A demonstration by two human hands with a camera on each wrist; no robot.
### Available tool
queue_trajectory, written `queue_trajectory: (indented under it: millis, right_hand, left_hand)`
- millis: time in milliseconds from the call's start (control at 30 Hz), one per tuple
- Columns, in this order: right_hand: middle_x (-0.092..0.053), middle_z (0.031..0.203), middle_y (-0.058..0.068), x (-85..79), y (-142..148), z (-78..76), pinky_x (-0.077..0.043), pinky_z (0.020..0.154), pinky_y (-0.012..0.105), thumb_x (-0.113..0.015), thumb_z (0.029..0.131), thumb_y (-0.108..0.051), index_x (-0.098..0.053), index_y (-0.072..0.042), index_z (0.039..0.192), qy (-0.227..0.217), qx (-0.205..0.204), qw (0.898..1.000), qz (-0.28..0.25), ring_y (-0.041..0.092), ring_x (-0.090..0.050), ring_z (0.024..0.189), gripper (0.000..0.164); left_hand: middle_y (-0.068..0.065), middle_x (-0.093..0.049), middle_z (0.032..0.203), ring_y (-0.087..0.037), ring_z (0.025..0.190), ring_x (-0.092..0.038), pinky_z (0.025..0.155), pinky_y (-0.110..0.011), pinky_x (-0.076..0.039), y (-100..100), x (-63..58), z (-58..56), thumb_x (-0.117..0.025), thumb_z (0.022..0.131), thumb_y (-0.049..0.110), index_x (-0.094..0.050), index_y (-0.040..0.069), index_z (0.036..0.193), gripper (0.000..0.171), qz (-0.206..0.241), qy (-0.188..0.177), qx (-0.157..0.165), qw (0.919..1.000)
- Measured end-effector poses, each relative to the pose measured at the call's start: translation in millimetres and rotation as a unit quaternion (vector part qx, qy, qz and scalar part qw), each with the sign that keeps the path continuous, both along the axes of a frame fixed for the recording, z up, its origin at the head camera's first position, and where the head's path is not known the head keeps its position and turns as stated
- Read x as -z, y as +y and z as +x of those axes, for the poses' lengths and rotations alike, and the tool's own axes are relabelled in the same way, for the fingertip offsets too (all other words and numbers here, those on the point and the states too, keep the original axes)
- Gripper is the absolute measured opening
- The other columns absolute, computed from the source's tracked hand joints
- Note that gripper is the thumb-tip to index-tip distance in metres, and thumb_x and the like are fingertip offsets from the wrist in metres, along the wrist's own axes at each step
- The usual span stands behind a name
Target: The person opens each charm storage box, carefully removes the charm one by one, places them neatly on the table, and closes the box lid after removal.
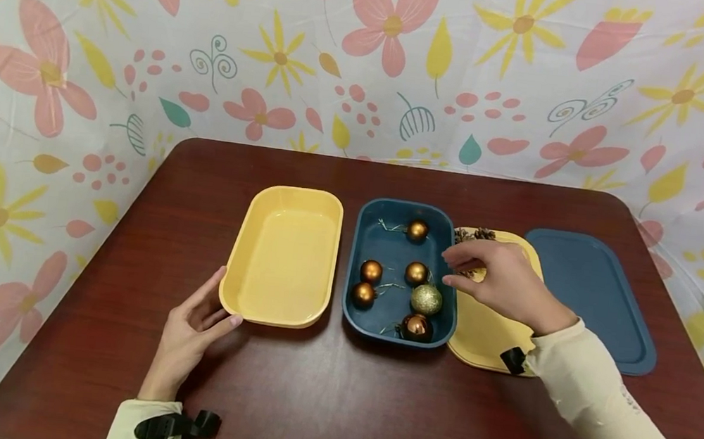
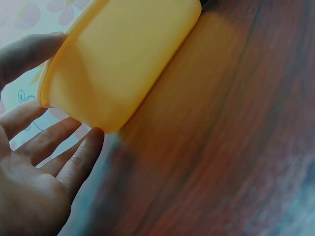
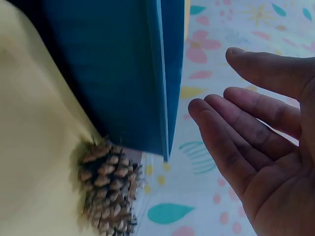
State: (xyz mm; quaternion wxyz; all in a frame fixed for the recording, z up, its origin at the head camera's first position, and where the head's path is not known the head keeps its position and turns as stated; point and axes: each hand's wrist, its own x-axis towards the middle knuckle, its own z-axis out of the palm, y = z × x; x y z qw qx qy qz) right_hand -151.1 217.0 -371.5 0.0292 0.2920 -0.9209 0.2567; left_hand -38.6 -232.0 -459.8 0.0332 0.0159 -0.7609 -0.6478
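Note:
At the yellow tub (image 1: 281, 262), my left hand (image 1: 186, 338) touches the near left corner. In the left wrist view, the fingers (image 2: 81, 157) are nearly straight, with tips against the rim and the lower wall. My right hand (image 1: 502, 280) hovers by the right rim of the blue tub (image 1: 404, 253) with nothing in it, its fingers gently bent and thumb apart. Inside the blue tub lie several small copper baubles (image 1: 417, 273), a glittery gold bauble (image 1: 426, 299) and a larger brown one (image 1: 416, 327). Pinecones (image 3: 109, 189), partly hidden by the right hand in the head view, sit beside this tub.
Right of the blue tub, a yellow lid (image 1: 490, 339) lies under the right hand and the pinecones. A blue lid (image 1: 599, 300) lies farther right. Everything rests on a dark red-brown wooden table (image 1: 309, 399), with a flowered cloth (image 1: 316, 67) behind it.

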Motion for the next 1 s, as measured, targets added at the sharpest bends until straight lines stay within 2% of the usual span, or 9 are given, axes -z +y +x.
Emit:
queue_trajectory:
  millis: [300, 533, 800, 900, 1000]
  right_hand:
    - [-0.077, 0.106, 0.008, 5.3, -15.6, -2.0, -0.062, 0.079, 0.039, -0.083, 0.082, -0.012, -0.075, -0.007, 0.112, -0.020, -0.037, 0.999, 0.016, 0.023, -0.075, 0.090, 0.031]
    - [-0.076, 0.108, 0.011, 11.5, -21.4, -0.2, -0.062, 0.079, 0.041, -0.082, 0.082, -0.011, -0.074, -0.004, 0.111, -0.022, -0.073, 0.996, 0.046, 0.024, -0.074, 0.090, 0.031]
    - [-0.075, 0.114, 0.008, 17.1, -29.1, 0.5, -0.060, 0.087, 0.042, -0.084, 0.081, -0.017, -0.074, -0.005, 0.114, -0.012, -0.090, 0.991, 0.100, 0.023, -0.071, 0.103, 0.037]
    - [-0.075, 0.114, 0.008, 17.3, -31.3, 0.4, -0.060, 0.085, 0.040, -0.085, 0.080, -0.016, -0.074, -0.006, 0.114, -0.019, -0.100, 0.989, 0.111, 0.022, -0.071, 0.102, 0.038]
    - [-0.075, 0.107, 0.007, 17.0, -34.6, -0.6, -0.060, 0.080, 0.037, -0.086, 0.078, -0.013, -0.074, -0.007, 0.112, -0.017, -0.118, 0.985, 0.127, 0.018, -0.070, 0.094, 0.036]
  left_hand:
    - [-0.008, -0.041, 0.160, 0.004, 0.126, -0.057, 0.099, -0.013, -0.050, 0.3, 0.0, -0.3, -0.075, 0.087, -0.001, -0.040, 0.020, 0.156, 0.080, 0.004, 0.003, 0.003, 1.0000]
    - [-0.007, -0.042, 0.159, 0.003, 0.125, -0.058, 0.097, -0.013, -0.051, 1.0, 0.2, 0.1, -0.076, 0.085, -0.001, -0.042, 0.021, 0.154, 0.080, 0.004, -0.006, -0.010, 0.9999]
    - [-0.007, -0.042, 0.160, 0.003, 0.126, -0.057, 0.098, -0.013, -0.051, 1.3, 0.9, 0.7, -0.074, 0.087, -0.002, -0.040, 0.017, 0.155, 0.079, 0.012, 0.006, 0.001, 0.9999]
    - [-0.008, -0.041, 0.160, 0.004, 0.127, -0.057, 0.098, -0.013, -0.051, 1.3, 1.2, 0.8, -0.074, 0.087, -0.003, -0.040, 0.016, 0.155, 0.079, 0.015, 0.010, 0.003, 0.9998]
    - [-0.009, -0.040, 0.161, 0.004, 0.127, -0.056, 0.098, -0.013, -0.051, 0.9, 1.4, 0.8, -0.073, 0.087, -0.004, -0.040, 0.016, 0.155, 0.079, 0.019, 0.010, 0.001, 0.9998]
